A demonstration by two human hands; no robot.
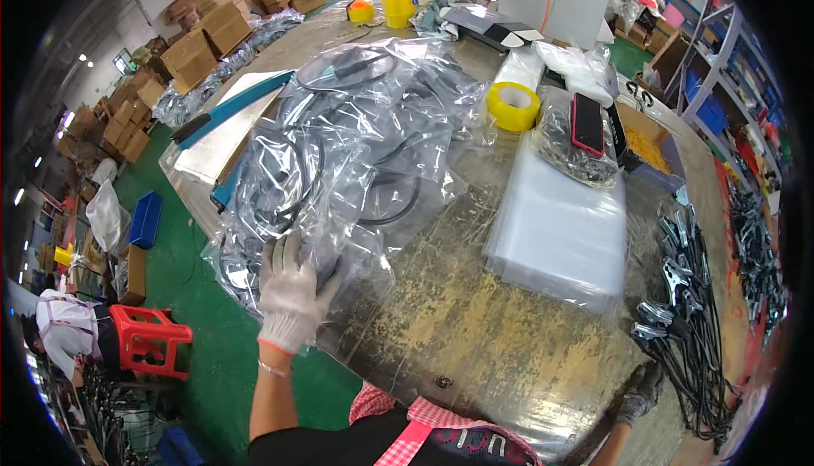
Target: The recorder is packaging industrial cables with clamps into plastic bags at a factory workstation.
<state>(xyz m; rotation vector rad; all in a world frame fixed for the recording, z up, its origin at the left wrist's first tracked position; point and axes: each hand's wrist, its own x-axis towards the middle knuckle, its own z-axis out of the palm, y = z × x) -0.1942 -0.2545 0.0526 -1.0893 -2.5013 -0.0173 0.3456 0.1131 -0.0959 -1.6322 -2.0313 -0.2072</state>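
My left hand (292, 292), in a white knit glove, lies with its fingers stretched out on a heap of clear plastic bags (339, 156). Coiled black cables (394, 203) show through the film. At the lower right, my right hand (642, 394), in a darker grey glove, is beside a bundle of black cables (699, 364) with metal clamps (676, 275) at their ends. Its fingers are dim against the cables, and whether they grip one cannot be made out. A stack of flat clear bags (560, 228) lies between my hands, farther back.
On the worn table (475, 339) are a yellow tape roll (513, 107), a red-edged phone (587, 125), a box of small yellow pieces (649, 152) and a yellow tub (397, 4). A red stool (151, 341) and a bent-over person (68, 330) are at the left.
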